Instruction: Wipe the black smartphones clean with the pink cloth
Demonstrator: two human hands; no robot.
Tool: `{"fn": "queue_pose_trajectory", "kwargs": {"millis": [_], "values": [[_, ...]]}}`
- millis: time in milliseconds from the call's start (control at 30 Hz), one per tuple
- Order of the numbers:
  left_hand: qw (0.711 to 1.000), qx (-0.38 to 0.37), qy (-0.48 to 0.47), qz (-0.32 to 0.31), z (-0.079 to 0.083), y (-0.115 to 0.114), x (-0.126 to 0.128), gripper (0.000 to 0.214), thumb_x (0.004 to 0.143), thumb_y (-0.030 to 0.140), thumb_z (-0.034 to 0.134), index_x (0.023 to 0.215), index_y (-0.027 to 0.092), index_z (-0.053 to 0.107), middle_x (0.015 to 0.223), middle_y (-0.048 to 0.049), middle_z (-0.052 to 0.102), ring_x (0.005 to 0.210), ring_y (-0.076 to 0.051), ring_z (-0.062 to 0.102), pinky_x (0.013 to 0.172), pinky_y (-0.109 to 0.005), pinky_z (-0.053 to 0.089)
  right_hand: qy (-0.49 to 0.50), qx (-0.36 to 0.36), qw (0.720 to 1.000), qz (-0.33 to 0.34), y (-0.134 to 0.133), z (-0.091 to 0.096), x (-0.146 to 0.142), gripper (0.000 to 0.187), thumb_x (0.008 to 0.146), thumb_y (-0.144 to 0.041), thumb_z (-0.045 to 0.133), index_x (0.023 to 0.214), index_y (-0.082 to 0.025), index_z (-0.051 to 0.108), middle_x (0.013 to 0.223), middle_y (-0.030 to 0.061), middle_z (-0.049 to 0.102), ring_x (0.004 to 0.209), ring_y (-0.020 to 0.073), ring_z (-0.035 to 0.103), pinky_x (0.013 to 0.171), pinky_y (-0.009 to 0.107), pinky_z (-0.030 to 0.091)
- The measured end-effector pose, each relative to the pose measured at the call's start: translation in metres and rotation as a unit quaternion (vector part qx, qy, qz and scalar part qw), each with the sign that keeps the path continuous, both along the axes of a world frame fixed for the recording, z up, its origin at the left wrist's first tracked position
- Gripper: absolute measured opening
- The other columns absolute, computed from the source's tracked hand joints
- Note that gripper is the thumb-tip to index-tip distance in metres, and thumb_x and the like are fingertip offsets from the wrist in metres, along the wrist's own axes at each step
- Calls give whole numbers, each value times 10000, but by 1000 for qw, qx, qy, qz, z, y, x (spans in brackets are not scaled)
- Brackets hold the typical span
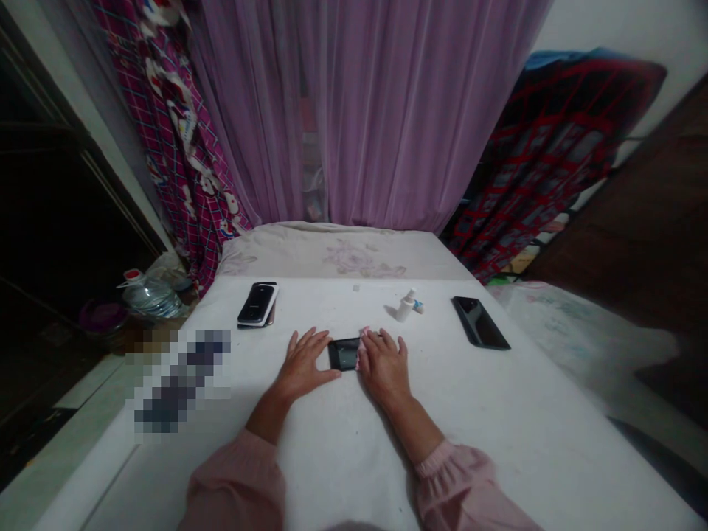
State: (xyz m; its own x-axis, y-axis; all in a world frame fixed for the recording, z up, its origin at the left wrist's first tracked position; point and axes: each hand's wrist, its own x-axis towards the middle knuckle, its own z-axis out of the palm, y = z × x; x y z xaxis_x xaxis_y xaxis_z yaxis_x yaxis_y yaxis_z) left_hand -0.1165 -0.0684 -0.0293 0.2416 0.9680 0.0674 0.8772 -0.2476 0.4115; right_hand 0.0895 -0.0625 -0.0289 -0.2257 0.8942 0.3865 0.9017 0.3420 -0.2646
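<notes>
A small black smartphone lies flat on the white surface, between my two hands. My left hand rests palm down with its fingers apart, its thumb close to the phone's left edge. My right hand presses a crumpled pink cloth against the phone's right edge. Most of the cloth is hidden under those fingers.
Farther back lie a black phone on a white device, a small white bottle and a glossy black phone. A plastic water jug stands off the left edge. A pillow and purple curtain lie beyond.
</notes>
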Motion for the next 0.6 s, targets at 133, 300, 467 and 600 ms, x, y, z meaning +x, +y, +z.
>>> {"fn": "queue_pose_trajectory", "kwargs": {"millis": [133, 300, 467, 600], "values": [[1000, 2, 6, -1, 1, 0, 0, 715, 747, 485, 737, 1383, 271, 488, 1480, -70, 474, 1433, -302, 308, 1190, -584, 96, 26, -27, 993, 116, -5, 5, -25, 374, 933, -241, 494, 1294, -246, 591, 1342, 58, 606, 1318, 290, 443, 1103, 556, 220], [1000, -5, 4, -2, 0, 1, 0, 718, 746, 469, 743, 1384, 260, 488, 1468, -71, 490, 1434, -299, 307, 1192, -581, 93, 73, -55, 981, 169, -6, 13, -29, 336, 924, -225, 503, 1229, -261, 638, 1290, 37, 645, 1292, 285, 453, 1107, 562, 209], [1000, 1, -7, -9, -1, 0, 0, 710, 735, 509, 742, 1357, 256, 510, 1458, -76, 501, 1431, -300, 314, 1194, -579, 81, 101, -67, 966, 228, -7, 17, -17, 277, 933, -236, 499, 1139, -265, 682, 1220, 24, 684, 1258, 260, 473, 1113, 546, 184], [1000, -8, -5, -14, 2, -1, 1, 697, 734, 473, 749, 1351, 247, 514, 1465, -78, 492, 1434, -291, 310, 1200, -566, 77, 111, -66, 958, 257, -12, 18, -9, 256, 930, -243, 497, 1077, -263, 706, 1146, 18, 713, 1215, 251, 497, 1111, 512, 191]]}}
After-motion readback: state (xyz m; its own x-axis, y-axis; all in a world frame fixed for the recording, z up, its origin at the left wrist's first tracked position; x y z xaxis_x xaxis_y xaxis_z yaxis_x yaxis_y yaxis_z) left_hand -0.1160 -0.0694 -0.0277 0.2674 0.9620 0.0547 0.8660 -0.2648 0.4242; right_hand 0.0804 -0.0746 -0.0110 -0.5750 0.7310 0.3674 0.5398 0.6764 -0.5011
